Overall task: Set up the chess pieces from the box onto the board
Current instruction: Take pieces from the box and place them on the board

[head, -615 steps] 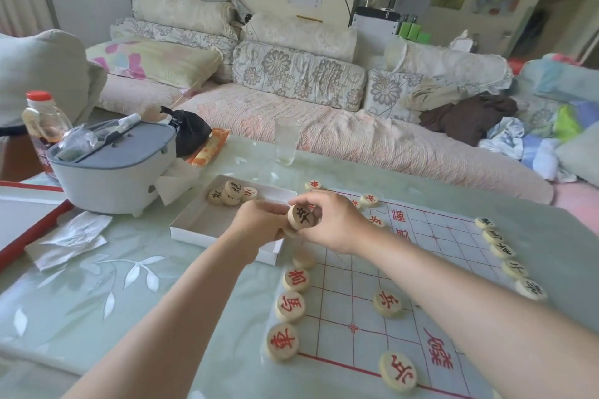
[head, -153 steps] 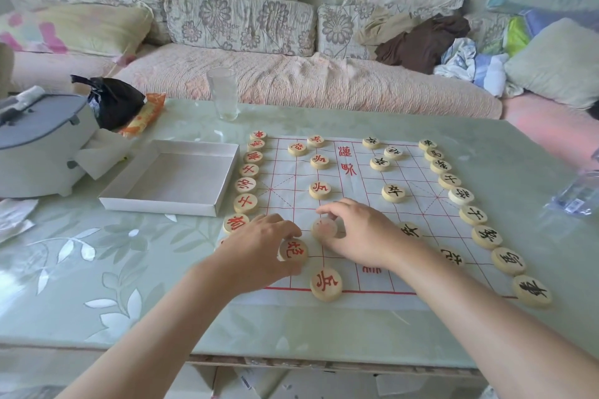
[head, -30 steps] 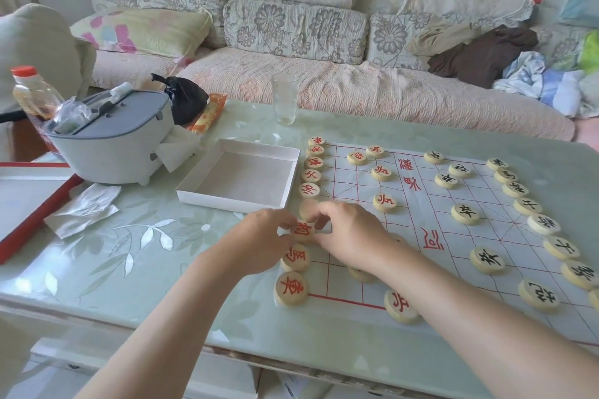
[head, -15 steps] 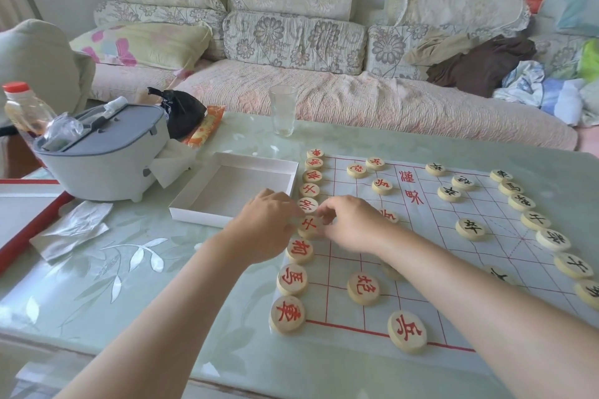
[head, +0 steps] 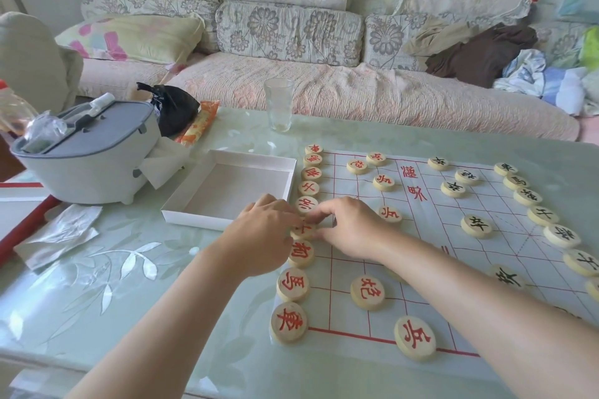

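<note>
A paper chess board (head: 431, 246) with red lines lies on the glass table. Round wooden pieces with red characters run in a column down its left edge, from the far one (head: 313, 149) to the near one (head: 288, 322). Black-character pieces (head: 475, 226) line the right side. My left hand (head: 264, 236) and my right hand (head: 351, 227) meet over one red piece (head: 303, 231) in that column, fingertips of both pinching it; it is mostly hidden. The white box (head: 194, 220) left of the board holds nothing.
A grey lidded appliance (head: 87, 159) stands at the left, with crumpled tissue (head: 58, 236) and a red-edged tray (head: 22, 220) near it. A drinking glass (head: 278, 105), a black bag (head: 173, 107) and an orange snack packet (head: 198, 122) sit at the table's far side. A sofa lies behind.
Both hands have moved one piece farther up the left red column, from the piece below to the one now between them. The view has shifted slightly.
</note>
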